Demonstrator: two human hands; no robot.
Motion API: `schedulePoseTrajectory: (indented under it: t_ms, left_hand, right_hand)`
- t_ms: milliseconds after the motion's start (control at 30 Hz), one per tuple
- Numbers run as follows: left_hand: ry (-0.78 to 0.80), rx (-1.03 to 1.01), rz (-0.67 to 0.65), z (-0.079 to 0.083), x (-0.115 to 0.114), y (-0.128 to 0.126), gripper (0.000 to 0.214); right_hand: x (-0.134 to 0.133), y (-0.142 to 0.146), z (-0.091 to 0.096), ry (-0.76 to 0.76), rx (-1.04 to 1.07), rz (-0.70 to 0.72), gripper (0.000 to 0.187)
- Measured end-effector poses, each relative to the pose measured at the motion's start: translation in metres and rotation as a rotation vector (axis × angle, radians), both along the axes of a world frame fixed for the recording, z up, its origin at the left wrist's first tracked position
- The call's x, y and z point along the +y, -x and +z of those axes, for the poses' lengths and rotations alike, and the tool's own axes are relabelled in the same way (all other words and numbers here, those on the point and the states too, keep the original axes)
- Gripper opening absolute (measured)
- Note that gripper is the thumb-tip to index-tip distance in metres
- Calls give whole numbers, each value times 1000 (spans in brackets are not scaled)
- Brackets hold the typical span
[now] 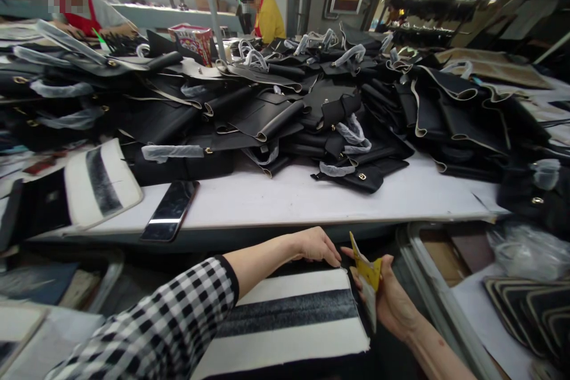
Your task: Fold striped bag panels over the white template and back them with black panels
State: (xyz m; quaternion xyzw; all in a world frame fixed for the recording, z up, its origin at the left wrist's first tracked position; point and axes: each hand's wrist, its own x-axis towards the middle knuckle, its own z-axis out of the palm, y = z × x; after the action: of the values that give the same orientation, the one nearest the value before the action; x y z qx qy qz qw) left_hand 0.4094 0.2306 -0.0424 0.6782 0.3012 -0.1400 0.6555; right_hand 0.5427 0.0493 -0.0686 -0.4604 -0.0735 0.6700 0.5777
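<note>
A white panel with a dark band and a black border (294,338) lies in front of me, below the table edge. My left hand (314,246) bends over its far right corner, the fingers closed on the edge; the thumb is hidden. Just right of that corner, my right hand (394,303) grips a folded yellow sheet (367,270) with a greyish side, between thumb and fingers. The sheet stands tilted beside the panel's right edge. What it is made of I cannot tell.
Black leather bags (267,113) with wrapped handles are heaped across the white table (267,202). A phone (171,211) lies near its front edge, beside another white-banded piece (104,184). A bin (423,261) at right holds stacked dark pieces (529,314). People work behind.
</note>
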Motion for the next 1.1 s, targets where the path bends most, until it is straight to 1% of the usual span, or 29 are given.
schedulePoseTrajectory:
  t_ms: [133, 233, 300, 367, 433, 500, 533, 667, 767, 833, 900, 933, 967, 1000, 1033, 1067, 1100]
  left_hand:
    - [-50, 23, -62, 3, 1, -7, 29]
    - [-121, 10, -86, 9, 0, -8, 26]
    - [-166, 1, -100, 13, -1, -7, 26]
    - [-203, -1, -117, 16, -1, -5, 26]
    - [-227, 1, -138, 17, -2, -4, 26]
    - [-246, 4, -161, 16, -2, -4, 28]
    - [-259, 8, -172, 16, -2, -4, 29]
    - [-331, 22, -222, 15, -4, -6, 30]
    - [-371, 16, -255, 17, -8, -8, 31]
    - [-385, 14, -277, 21, -9, -6, 32]
    - [-403, -2, -298, 26, -3, 5, 41]
    - [-396, -22, -278, 29, 3, 16, 48]
    - [-362, -46, -196, 33, 11, 32, 55]
    - [-312, -72, -54, 36, 20, 54, 59]
    - [-251, -95, 124, 39, 27, 80, 60]
    - [-158, -105, 378, 40, 33, 110, 56]
    - [-147, -85, 539, 39, 37, 141, 53]
  right_hand:
    - [-9, -1, -3, -39, -1, 31, 68]
    - [-9, 3, -3, -45, -36, 12, 62]
    - [-6, 7, -1, 35, -100, -26, 57]
    - [0, 12, 0, 129, -165, -52, 47]
    - [4, 15, 0, 162, -195, -34, 39]
    - [7, 14, -3, 153, -245, 35, 39]
    - [8, 13, -4, 147, -308, 75, 42]
    - [13, 6, -9, 131, -722, 202, 59]
    - [17, 1, -10, 113, -921, 291, 66]
    - [19, -6, -10, 108, -998, 404, 65]
    - [23, -20, -10, 111, -1105, 566, 68]
    - [27, -29, -11, 103, -1173, 644, 73]
    - [32, -38, -11, 76, -1239, 696, 81]
    - [38, -45, -11, 25, -1294, 718, 87]
    - [45, -50, -10, -23, -1351, 721, 90]
    - [53, -50, -7, -64, -1399, 728, 87]
    - [61, -44, -4, -88, -1450, 745, 78]
